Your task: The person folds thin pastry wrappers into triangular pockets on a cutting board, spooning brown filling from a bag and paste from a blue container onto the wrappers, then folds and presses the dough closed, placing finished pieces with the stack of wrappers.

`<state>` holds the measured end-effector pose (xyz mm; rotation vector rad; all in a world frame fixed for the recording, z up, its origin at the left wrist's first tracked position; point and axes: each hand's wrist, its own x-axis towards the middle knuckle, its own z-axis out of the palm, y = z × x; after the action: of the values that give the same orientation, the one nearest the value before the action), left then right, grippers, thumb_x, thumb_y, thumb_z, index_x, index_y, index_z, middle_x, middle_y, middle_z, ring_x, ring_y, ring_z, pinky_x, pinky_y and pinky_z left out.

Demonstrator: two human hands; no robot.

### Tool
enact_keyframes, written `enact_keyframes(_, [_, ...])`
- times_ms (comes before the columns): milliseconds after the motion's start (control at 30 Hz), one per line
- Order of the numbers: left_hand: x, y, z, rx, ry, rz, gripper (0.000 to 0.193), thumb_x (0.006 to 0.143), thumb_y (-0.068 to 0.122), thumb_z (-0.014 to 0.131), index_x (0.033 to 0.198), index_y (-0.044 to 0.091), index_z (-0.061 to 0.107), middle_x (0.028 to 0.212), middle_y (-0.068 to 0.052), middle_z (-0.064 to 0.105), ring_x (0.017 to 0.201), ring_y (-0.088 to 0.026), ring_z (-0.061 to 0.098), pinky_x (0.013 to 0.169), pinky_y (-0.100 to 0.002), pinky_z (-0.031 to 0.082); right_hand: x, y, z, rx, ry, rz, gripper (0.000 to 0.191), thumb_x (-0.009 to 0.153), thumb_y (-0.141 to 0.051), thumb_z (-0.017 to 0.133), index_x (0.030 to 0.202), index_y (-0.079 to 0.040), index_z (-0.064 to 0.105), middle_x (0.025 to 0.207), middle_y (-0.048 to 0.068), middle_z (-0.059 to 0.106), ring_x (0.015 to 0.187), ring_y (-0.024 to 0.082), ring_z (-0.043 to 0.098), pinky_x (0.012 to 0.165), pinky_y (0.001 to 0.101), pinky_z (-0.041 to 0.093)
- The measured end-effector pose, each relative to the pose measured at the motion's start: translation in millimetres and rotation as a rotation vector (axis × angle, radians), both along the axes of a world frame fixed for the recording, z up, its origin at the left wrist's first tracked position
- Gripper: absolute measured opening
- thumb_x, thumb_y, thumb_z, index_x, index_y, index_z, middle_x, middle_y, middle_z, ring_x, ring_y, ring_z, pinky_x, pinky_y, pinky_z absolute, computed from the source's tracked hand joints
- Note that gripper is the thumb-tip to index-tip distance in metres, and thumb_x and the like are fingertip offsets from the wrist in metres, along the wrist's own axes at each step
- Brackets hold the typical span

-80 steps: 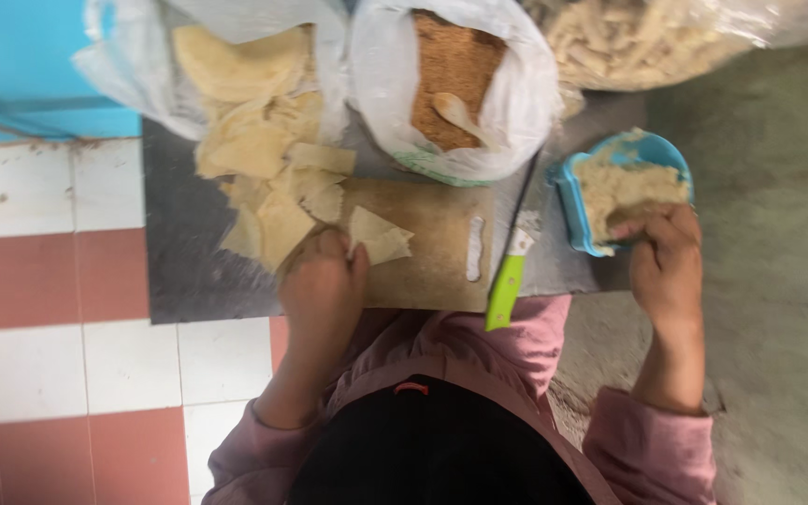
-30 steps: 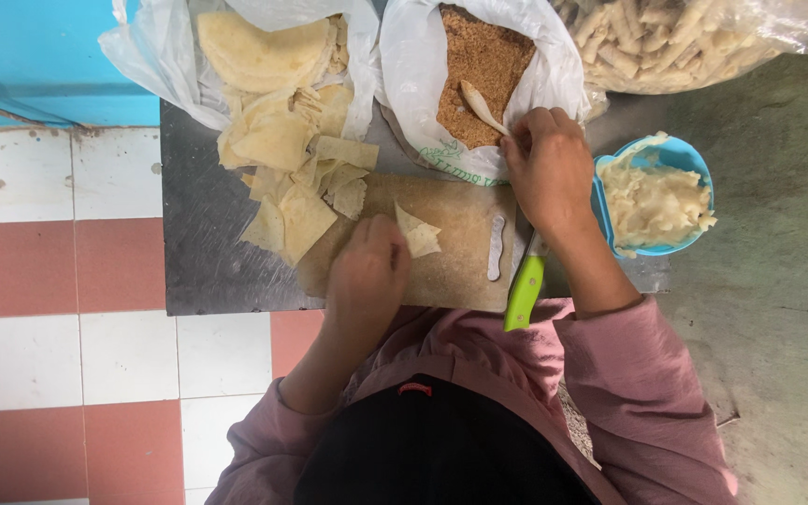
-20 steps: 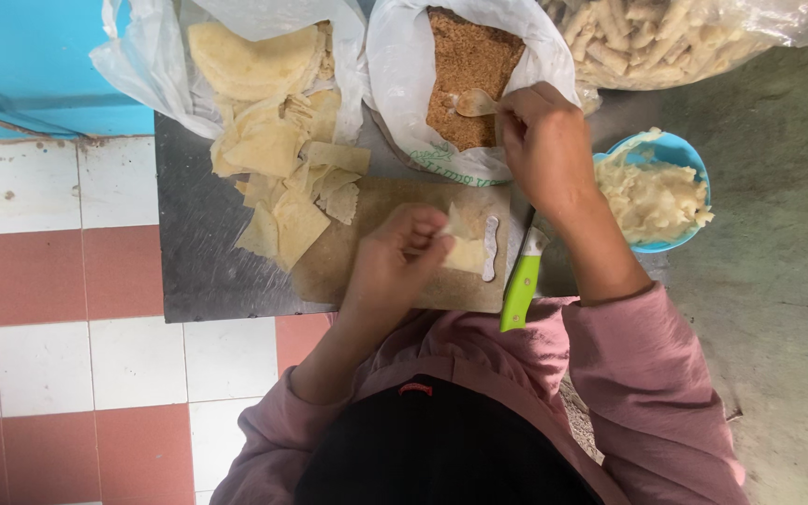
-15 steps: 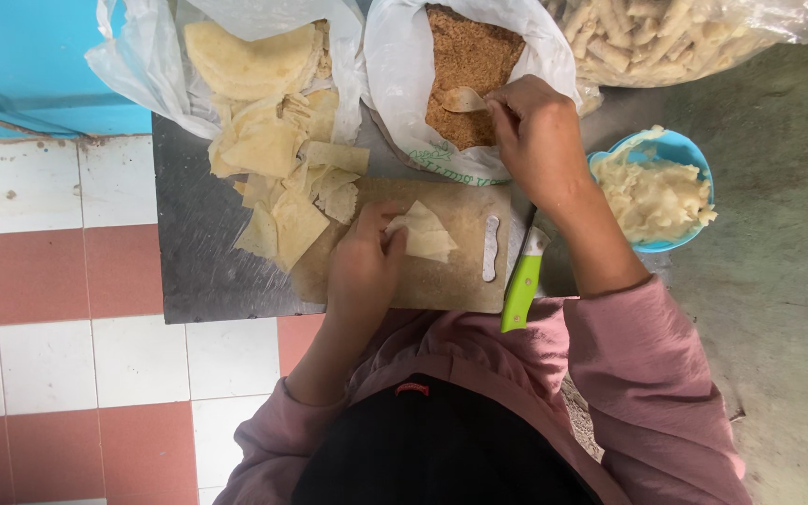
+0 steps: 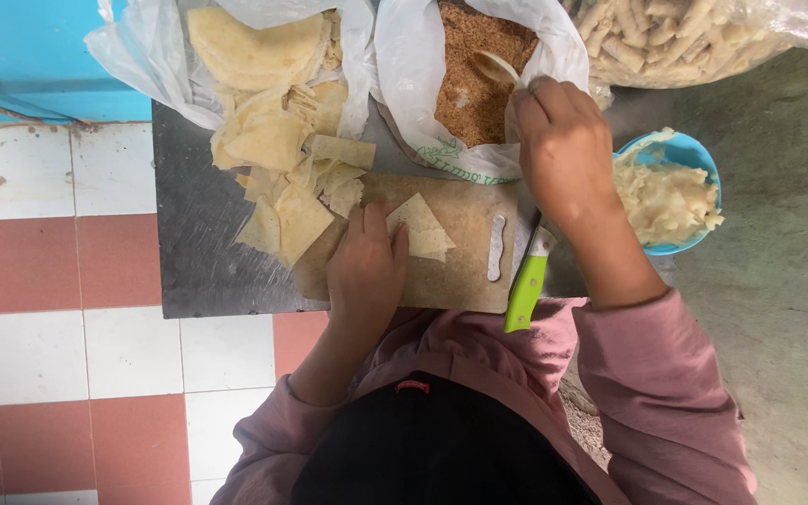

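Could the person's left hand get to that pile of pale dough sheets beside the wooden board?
Probably yes. The left hand rests on the wooden cutting board beside a triangular pale dough piece, and the pile of pale dough sheets lies just past its fingers, with nothing between.

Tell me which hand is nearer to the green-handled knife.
The right hand. It is above the green-handled knife, at the crumb bag. The left hand rests farther away, across the cutting board.

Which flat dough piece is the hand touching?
The folded triangle wrapper alone on the wooden cutting board. The left hand rests its fingertips at its edge; the other pieces lie heaped in the pile of wrappers, untouched.
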<state>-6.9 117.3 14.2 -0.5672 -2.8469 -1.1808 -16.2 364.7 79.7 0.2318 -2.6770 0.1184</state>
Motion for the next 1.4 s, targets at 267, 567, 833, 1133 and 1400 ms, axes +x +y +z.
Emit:
enact_keyframes(267, [0,-5,11,0.061,-0.107,-0.018,0.029,0.096,0.019,0.066,0.119,0.003,0.059,0.107,-0.017,0.067,0.087,-0.036,0.069,0.072,-0.046,0.055,-10,11,-15,-0.371,-0.14,0.037,0.016,0.089,0.009,0.069,0.102,0.003,0.075,0.1,0.018,0.072,0.085,0.031,0.071,0.078,0.037,0.058])
enact_keyframes(567, [-5,-17,1,0.157,-0.095,-0.064,0.027,0.094,0.007,0.064,0.12,0.001,0.061,0.099,-0.017,0.068,0.083,-0.034,0.068,0.073,-0.045,0.054,-8,42,-26,-1.125,-0.332,-0.148,0.009,0.098,0.008,0.067,0.104,0.005,0.074,0.091,0.007,0.074,0.076,0.007,0.068,0.069,0.0216,0.055])
enact_keyframes(833, [-5,-22,-5,0.237,-0.228,-0.031,0.029,0.093,0.01,0.067,0.119,0.0,0.061,0.092,-0.014,0.069,0.078,-0.03,0.069,0.07,-0.041,0.055,53,9,-16,-1.244,-0.462,-0.154,0.014,0.094,0.008,0.065,0.104,0.003,0.074,0.095,0.009,0.077,0.08,0.009,0.072,0.073,0.0233,0.059])
enact_keyframes(1133, [-2,-25,-9,0.277,-0.193,-0.011,0.018,0.095,0.01,0.069,0.111,0.001,0.065,0.093,-0.014,0.072,0.081,-0.029,0.071,0.07,-0.04,0.055,97,-67,-17,-0.439,-0.304,0.078,0.025,0.085,0.008,0.067,0.109,0.001,0.073,0.099,0.013,0.069,0.081,0.026,0.068,0.071,0.0354,0.056])
enact_keyframes(1400, [0,-28,-6,0.325,-0.046,-0.02,0.013,0.096,0.003,0.067,0.108,0.003,0.062,0.102,-0.013,0.071,0.091,-0.03,0.072,0.076,-0.038,0.057,106,-79,10,-0.098,-0.196,0.266,0.041,0.071,0.001,0.07,0.112,0.008,0.07,0.103,0.019,0.067,0.093,0.033,0.069,0.081,0.0425,0.057])
